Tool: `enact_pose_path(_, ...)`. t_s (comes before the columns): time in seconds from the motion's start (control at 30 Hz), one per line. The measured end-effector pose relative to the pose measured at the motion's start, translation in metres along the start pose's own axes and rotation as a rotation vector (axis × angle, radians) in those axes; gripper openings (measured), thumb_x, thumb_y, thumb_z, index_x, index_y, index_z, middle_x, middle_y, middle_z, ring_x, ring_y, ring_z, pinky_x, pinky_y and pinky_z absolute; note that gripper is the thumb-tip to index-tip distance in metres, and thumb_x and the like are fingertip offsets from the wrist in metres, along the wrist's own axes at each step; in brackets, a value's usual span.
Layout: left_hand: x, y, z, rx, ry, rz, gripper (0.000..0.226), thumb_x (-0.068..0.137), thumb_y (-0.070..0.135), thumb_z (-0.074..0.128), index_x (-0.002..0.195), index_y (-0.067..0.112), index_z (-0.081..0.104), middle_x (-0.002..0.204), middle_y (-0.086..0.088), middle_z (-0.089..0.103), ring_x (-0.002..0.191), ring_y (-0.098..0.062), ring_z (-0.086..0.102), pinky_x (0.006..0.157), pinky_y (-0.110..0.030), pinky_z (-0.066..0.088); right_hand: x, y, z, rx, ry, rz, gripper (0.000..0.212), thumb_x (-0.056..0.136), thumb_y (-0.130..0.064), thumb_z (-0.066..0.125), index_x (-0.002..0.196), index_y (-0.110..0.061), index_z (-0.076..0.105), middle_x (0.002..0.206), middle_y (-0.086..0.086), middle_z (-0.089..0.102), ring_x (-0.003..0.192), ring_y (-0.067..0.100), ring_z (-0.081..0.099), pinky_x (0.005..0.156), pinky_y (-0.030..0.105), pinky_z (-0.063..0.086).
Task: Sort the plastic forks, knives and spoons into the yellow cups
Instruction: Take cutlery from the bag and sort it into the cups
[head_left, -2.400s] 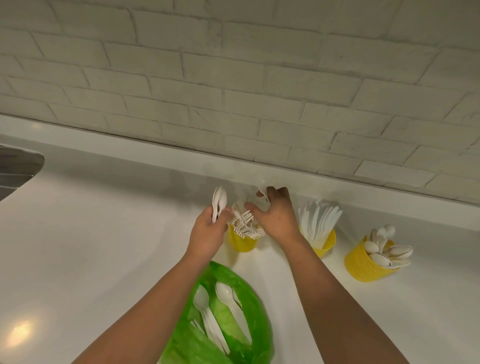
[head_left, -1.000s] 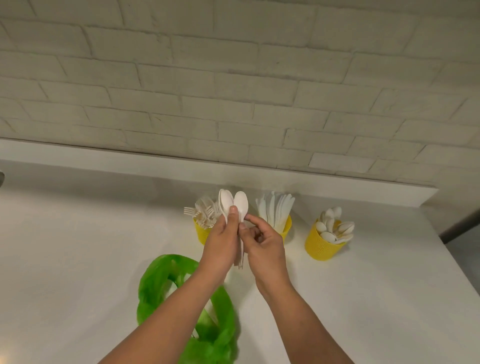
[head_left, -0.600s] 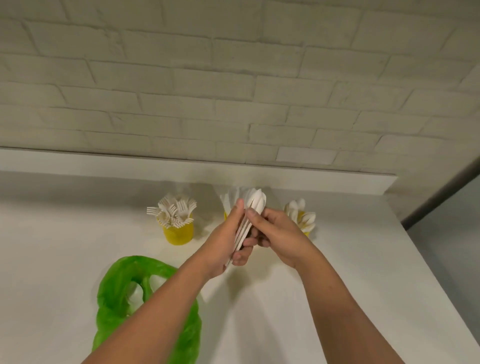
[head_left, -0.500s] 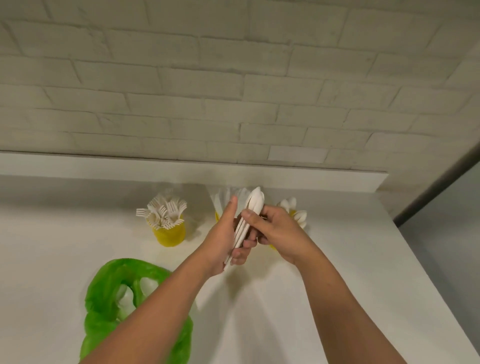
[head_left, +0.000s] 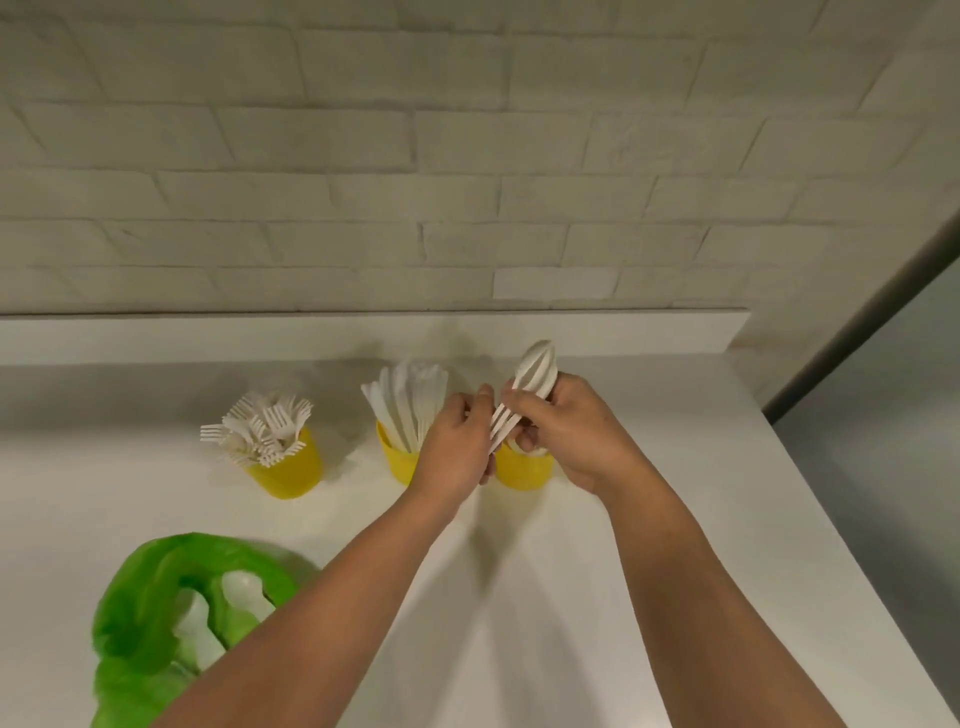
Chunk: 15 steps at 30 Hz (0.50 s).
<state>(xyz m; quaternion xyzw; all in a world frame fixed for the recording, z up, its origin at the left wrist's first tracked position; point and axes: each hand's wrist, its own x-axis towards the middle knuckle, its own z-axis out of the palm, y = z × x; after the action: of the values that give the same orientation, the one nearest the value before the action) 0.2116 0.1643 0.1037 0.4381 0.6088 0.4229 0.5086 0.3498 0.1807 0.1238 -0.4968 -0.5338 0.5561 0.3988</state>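
Note:
Three yellow cups stand in a row near the wall: the left cup (head_left: 284, 470) full of white forks (head_left: 260, 426), the middle cup (head_left: 396, 457) full of white knives (head_left: 410, 397), and the right cup (head_left: 522, 470), mostly hidden behind my hands. A stack of white spoons (head_left: 535, 369) is held between both hands just above the right cup. My left hand (head_left: 457, 441) grips the handles. My right hand (head_left: 566, 426) holds the stack below the bowls.
A crumpled green plastic bag (head_left: 150, 618) with white cutlery inside lies at the near left of the white counter (head_left: 597, 571). A brick wall rises behind the cups. The counter ends at the right edge (head_left: 810, 483).
Both hands carried the spoon stack rightward from in front of the knife cup to above the right cup. The view shifted right too.

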Motion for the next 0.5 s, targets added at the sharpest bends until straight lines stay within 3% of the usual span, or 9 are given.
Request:
enact_pose_path(0.13,0.007,-0.007,0.007,0.005,-0.011,0.009,0.037,0.107,0.042,0.043,0.104,0.007,0.056,0.081,-0.005,0.064,0.053,-0.019,0.061,0.050,-0.031,0.048,0.012,-0.001,-0.024,0.011,0.070,-0.040,0.028,0.099,-0.013,0.062,0.091,0.014,0.063,0.075,0.026,0.063,0.062,0.030,0.055,0.056,0.035,0.046)
enact_pose_path(0.2,0.011,-0.016,0.007,0.061,0.025,0.077,0.028,0.106,0.037,0.046,0.102,0.011,0.057,0.076,0.000,0.062,0.055,-0.018,0.060,0.054,-0.036,0.049,0.018,-0.002,-0.040,-0.012,0.137,-0.072,0.027,0.098,-0.013,0.062,0.094,0.014,0.062,0.079,0.031,0.064,0.066,0.033,0.058,0.058,0.038,0.048)
enact_pose_path(0.3,0.019,-0.037,0.005,0.270,0.049,0.232,0.005,0.102,0.025,0.054,0.103,0.025,0.060,0.068,0.008,0.058,0.058,-0.010,0.055,0.062,-0.035,0.049,0.026,-0.005,-0.060,-0.248,0.226,-0.139,0.022,0.098,-0.018,0.061,0.091,0.002,0.062,0.074,0.021,0.069,0.061,0.023,0.064,0.063,0.036,0.052)
enact_pose_path(0.37,0.022,-0.047,0.005,0.398,0.010,0.289,0.019,0.096,0.020,0.061,0.111,0.032,0.058,0.071,0.006,0.057,0.059,-0.006,0.052,0.064,-0.031,0.048,0.030,-0.002,-0.067,-0.453,0.263,-0.146,0.019,0.096,-0.022,0.060,0.089,-0.005,0.062,0.069,0.008,0.069,0.061,0.018,0.066,0.064,0.030,0.051)
enact_pose_path(0.43,0.022,-0.052,0.004,0.466,-0.024,0.317,0.034,0.090,0.024,0.067,0.118,0.039,0.054,0.076,0.004,0.056,0.060,-0.009,0.053,0.064,-0.033,0.051,0.031,0.003,-0.068,-0.553,0.270,-0.129,0.016,0.095,-0.024,0.061,0.092,-0.009,0.060,0.073,0.006,0.069,0.067,0.019,0.067,0.064,0.031,0.051)
enact_pose_path(0.5,0.021,-0.056,0.005,0.533,-0.043,0.343,0.045,0.085,0.032,0.070,0.124,0.042,0.050,0.083,0.005,0.055,0.058,-0.010,0.052,0.062,-0.031,0.051,0.031,0.012,-0.064,-0.606,0.240,-0.128,0.013,0.095,-0.024,0.063,0.096,-0.011,0.061,0.080,0.004,0.069,0.072,0.013,0.066,0.064,0.021,0.047)
